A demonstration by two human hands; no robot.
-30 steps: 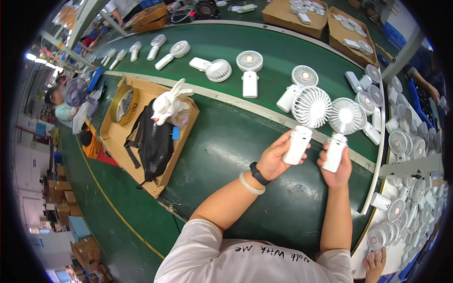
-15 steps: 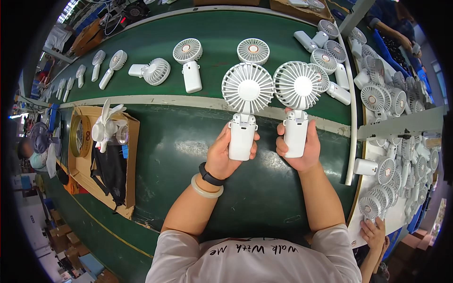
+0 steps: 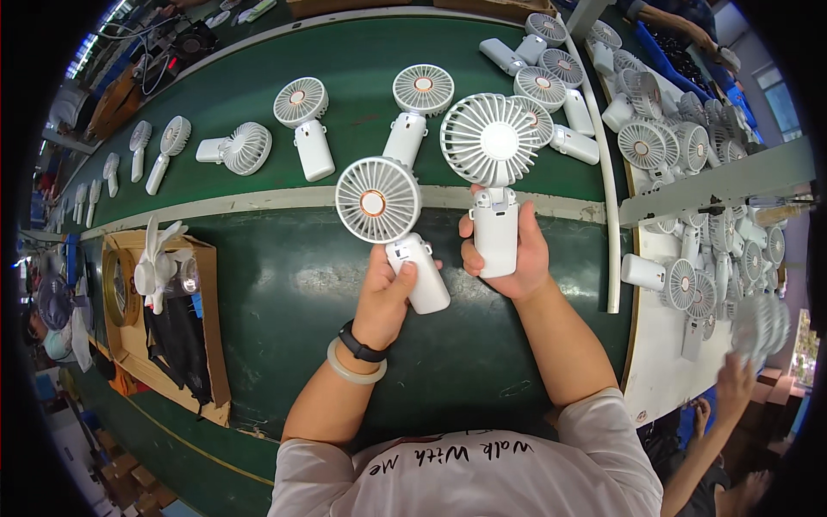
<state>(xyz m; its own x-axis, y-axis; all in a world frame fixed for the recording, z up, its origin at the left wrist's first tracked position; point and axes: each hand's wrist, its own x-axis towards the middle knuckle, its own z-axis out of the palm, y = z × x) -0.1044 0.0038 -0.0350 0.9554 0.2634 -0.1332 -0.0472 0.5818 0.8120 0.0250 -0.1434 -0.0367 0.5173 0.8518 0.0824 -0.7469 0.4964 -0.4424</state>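
My left hand is closed round the white handle of a handheld fan. That fan leans to the left, and its round grille shows an orange-ringed centre. In my right hand a second handheld fan stands upright, gripped by its handle, with a plain white disc in the middle of its grille. Both fans are held above the near part of the green table. Just beyond them, another white fan lies on the green strip, the lower end of its handle partly hidden behind the left-hand fan.
Several fans lie in a row along the green belt. At left, a cardboard box holds a black bag, a tape roll and a rabbit-eared fan. A white pipe borders the right side; beyond it are heaped fans and another person's blurred hand.
My left hand has turned its fan, so the orange-ringed face now shows and it tilts left. My right hand's fan stays upright. The other person's hand has lifted several fans.
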